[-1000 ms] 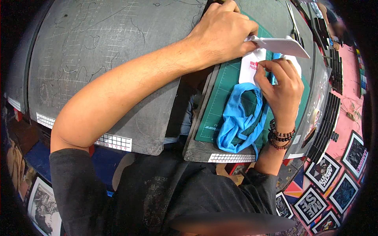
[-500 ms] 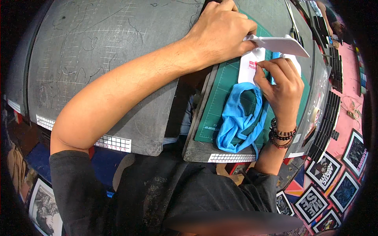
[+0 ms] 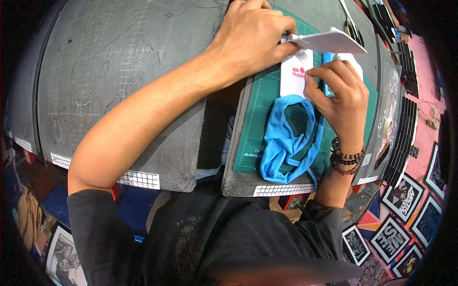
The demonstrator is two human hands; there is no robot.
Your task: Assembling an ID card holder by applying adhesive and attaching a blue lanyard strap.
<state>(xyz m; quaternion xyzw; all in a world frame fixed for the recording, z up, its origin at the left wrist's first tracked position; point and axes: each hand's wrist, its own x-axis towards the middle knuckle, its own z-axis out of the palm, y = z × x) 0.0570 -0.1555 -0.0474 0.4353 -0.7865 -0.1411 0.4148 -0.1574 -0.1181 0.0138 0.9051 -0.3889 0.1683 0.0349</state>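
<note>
A white hinged plastic piece [image 3: 329,42] with a flat raised panel stands over the green cutting mat [image 3: 261,112]. My left hand [image 3: 257,35] is closed on its hinge end, fingertips partly hidden. Below the panel lies a white flat part [image 3: 292,86] with small red print; I cannot tell if it is joined to the panel. My right hand [image 3: 339,90] has thumb and forefinger pinched together at the right edge of this printed part. A bright blue cloth strip [image 3: 274,159] lies loosely looped on the mat, just below the printed part. Beneath my right fingers shows a light-blue item [image 3: 327,57].
A dark grey board [image 3: 157,95] with white scratches and loose threads spreads to the left, with a gap before the mat's board. Scissors [image 3: 352,28] lie beyond the mat. Clear plastic and a tape roll [image 3: 389,127] sit at the right, near stacked black strips [image 3: 409,117].
The whole view has shifted slightly. Both hands keep their places on the white pieces; my right fingertips sit a little lower along the printed part's edge.
</note>
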